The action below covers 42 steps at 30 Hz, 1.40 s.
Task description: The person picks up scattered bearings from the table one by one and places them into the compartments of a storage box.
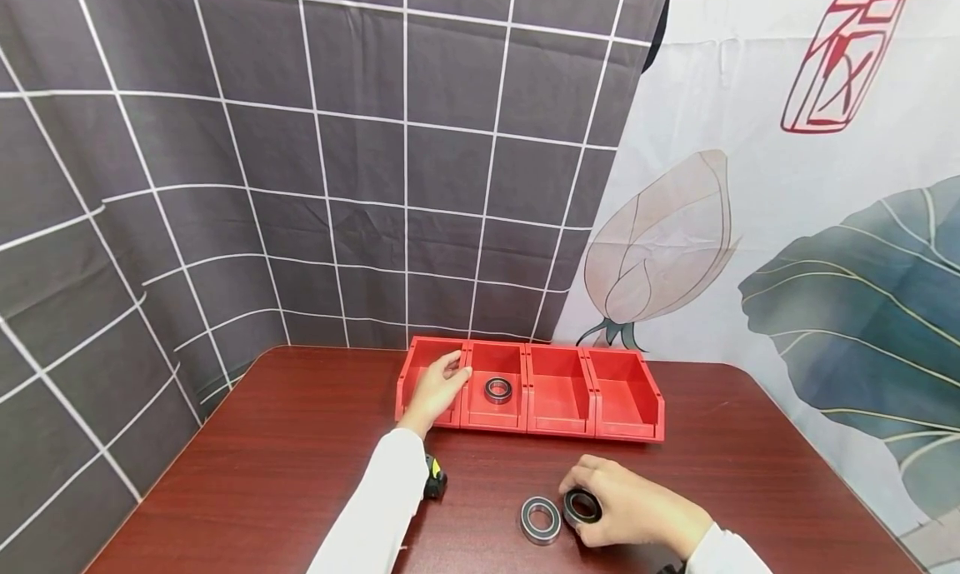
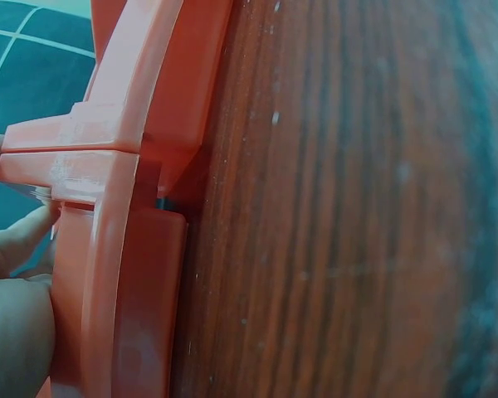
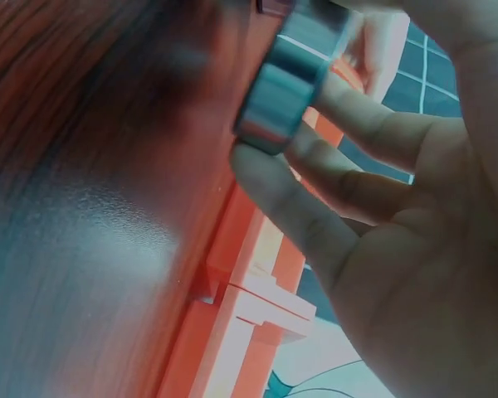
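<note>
R hand [image 1: 628, 501] grasps one bearing [image 3: 286, 87] w/ thumb & bent fingers, low at the table [image 1: 262, 457]. A loose bearing [image 1: 526, 521] lies on the tabletop just beside, approx. 9 o'clock of the held one. 3rd bearing [image 1: 498, 400] sits inside the 2nd red bin [image 1: 492, 421] from L, at 11 o'clock. L hand [image 1: 435, 391], at 10 o'clock, is over the L-most bin [image 1: 426, 355]; whether it grips smth., I can't tell.

The head view is bright and evenly lit, the wrist views dimmer and seemingly soft, with glare on the tabletop [image 3: 108, 224].
</note>
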Available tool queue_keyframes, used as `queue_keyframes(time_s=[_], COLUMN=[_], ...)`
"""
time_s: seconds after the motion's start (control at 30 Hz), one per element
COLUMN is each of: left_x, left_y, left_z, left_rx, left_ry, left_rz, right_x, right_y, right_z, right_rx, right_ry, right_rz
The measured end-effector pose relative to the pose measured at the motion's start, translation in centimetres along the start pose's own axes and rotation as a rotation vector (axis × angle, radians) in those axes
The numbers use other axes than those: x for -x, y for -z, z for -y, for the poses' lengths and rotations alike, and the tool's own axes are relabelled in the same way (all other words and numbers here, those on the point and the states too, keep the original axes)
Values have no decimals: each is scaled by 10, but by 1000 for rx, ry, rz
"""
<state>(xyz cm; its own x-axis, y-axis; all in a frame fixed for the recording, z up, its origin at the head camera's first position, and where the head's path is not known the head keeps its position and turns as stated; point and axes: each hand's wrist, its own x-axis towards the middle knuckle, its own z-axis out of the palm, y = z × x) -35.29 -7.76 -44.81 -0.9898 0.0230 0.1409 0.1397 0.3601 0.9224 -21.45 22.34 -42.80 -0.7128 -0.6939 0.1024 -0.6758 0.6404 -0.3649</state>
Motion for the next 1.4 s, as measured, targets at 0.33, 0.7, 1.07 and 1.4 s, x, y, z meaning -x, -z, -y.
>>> queue_keyframes(time_s=[0.33,0.7,1.07,1.4], left_x=[1,0,0,0], left_y=[0,0,1,0], left_z=[1,3,-1,0], left_rx=[2,4,8,5], left_ry=[5,5,14,-3], left_rz=[-3,-1,5,4], right_x=[-3,-8,-15,-19], right_y=[-5,-1,1,4], right_z=[-5,-8,-12,-11], right_rx=[78,95,153,138], right_ry=[44,12,31,6], right_rz=[-144,-182,-297,-318])
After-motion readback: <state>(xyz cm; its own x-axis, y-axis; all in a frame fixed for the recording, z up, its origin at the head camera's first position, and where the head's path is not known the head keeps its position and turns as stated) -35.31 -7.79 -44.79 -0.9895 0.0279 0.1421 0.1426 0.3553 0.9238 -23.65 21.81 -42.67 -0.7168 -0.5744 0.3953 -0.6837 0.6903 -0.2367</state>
